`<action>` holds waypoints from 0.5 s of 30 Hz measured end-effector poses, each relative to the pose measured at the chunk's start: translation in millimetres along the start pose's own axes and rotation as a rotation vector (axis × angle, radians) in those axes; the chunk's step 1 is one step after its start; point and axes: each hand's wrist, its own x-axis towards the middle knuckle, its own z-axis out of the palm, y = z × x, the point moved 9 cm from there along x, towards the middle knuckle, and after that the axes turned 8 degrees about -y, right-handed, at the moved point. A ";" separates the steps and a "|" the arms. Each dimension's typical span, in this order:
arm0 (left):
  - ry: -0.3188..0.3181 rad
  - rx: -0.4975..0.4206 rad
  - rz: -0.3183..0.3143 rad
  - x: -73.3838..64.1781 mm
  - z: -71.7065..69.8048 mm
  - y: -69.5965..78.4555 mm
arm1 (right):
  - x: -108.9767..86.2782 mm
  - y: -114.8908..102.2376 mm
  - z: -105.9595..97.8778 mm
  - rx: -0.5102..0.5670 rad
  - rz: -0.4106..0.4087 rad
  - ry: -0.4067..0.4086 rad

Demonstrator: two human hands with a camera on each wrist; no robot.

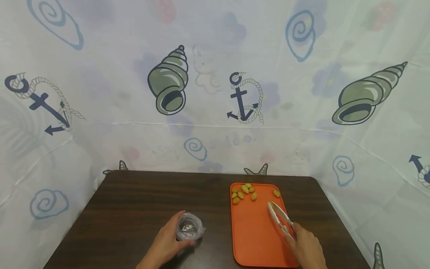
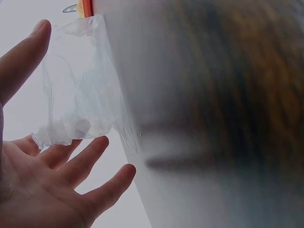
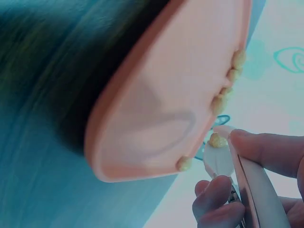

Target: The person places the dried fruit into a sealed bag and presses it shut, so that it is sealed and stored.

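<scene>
On the left, my left hand (image 1: 167, 239) is around a clear plastic cup (image 1: 189, 226) with thin plastic film over its rim, its thumb on the near side and fingers on the far side. The left wrist view has the crinkled clear cup (image 2: 83, 80) between thumb and spread fingers. My right hand (image 1: 306, 246) grips a pair of white-tipped tongs (image 1: 282, 220) over an orange tray (image 1: 252, 239). Between the tong tips sits a small yellowish, nut-like piece (image 3: 217, 140). Several similar pieces (image 1: 245, 189) lie along the tray's far end, with one piece (image 1: 276, 192) at the far right corner.
Both hands are over a dark brown wooden table (image 1: 151, 190). Behind it and at both sides hangs a pale curtain (image 1: 215, 93) printed with shells and anchors. The tray lies right of the cup, with a stretch of table between them.
</scene>
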 end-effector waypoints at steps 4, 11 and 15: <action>0.001 0.000 0.002 0.1 -0.2 0.5 | -4.9 -7.0 -5.3 0.011 -0.033 0.022; -0.010 -0.004 -0.005 -1.3 1.1 0.3 | -11.8 -13.5 -9.8 0.029 -0.060 0.031; -0.014 -0.011 -0.007 -2.0 1.4 0.4 | -16.1 -17.1 -12.5 0.050 -0.052 0.025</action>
